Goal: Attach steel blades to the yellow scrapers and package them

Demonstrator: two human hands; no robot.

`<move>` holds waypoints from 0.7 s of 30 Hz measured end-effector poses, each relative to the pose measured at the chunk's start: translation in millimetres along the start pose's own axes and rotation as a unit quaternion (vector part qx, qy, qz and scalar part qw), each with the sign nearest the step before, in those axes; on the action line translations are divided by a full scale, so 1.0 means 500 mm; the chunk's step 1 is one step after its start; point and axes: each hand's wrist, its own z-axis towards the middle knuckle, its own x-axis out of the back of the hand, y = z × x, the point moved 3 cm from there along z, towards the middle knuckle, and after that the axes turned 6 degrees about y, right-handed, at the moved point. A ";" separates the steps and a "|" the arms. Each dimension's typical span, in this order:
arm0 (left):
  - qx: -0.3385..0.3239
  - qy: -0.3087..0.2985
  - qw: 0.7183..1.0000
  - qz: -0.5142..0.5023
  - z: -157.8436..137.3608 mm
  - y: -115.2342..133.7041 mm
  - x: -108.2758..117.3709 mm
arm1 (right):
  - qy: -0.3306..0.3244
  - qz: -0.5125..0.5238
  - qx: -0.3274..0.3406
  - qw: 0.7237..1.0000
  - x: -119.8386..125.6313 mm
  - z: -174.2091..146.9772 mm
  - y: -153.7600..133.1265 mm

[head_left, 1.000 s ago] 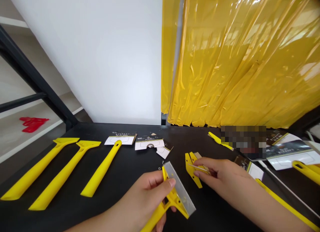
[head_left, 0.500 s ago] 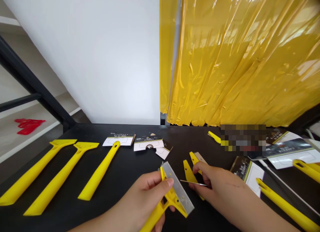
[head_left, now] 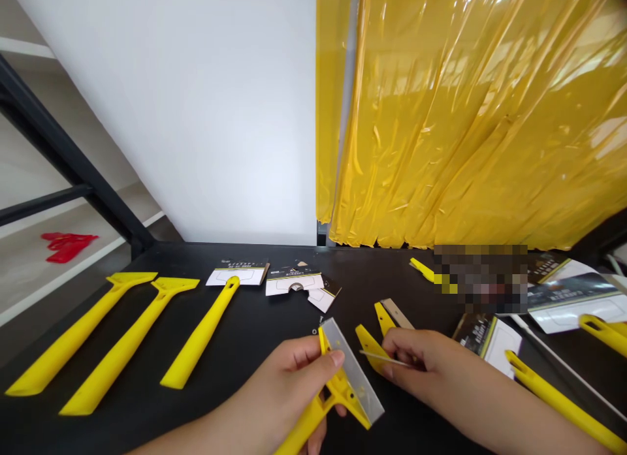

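A yellow scraper with a wide metal blade is in my left hand. Its thumb presses on the scraper's head beside the blade. My right hand pinches a thin metal blade, seen nearly edge-on. Against those fingers is a yellow plate with a hole; whether it is gripped too I cannot tell. Just behind lie a second yellow plate and another metal blade, partly covered by the right hand. Small screws rest past the left hand.
Two yellow scrapers with T-shaped heads and a yellow handle lie at left. Printed cards lie behind. At right are more cards, another yellow handle and a white cable.
The yellow plate at my right fingers has turned and shifted slightly left. The right hand has moved a little right with the blade. My left hand keeps its hold on the scraper.
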 end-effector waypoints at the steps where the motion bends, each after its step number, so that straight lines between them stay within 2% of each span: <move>1: -0.001 0.006 1.000 -0.003 -0.002 0.001 0.000 | 0.007 0.030 0.011 0.999 0.005 0.000 -0.007; 5: 0.009 0.004 1.000 -0.002 0.000 0.000 0.000 | 0.024 0.164 0.039 0.985 0.015 -0.007 -0.027; 10: 0.005 -0.021 1.000 0.016 0.006 -0.007 0.001 | -0.048 0.260 0.019 0.964 -0.024 -0.007 -0.027; 15: -0.018 -0.008 1.000 -0.008 -0.011 -0.010 -0.005 | -0.080 0.304 0.031 0.949 -0.059 0.005 -0.021; 21: -0.041 -0.024 0.999 -0.023 -0.016 -0.017 -0.012 | -0.070 0.283 0.025 0.956 -0.058 0.003 -0.028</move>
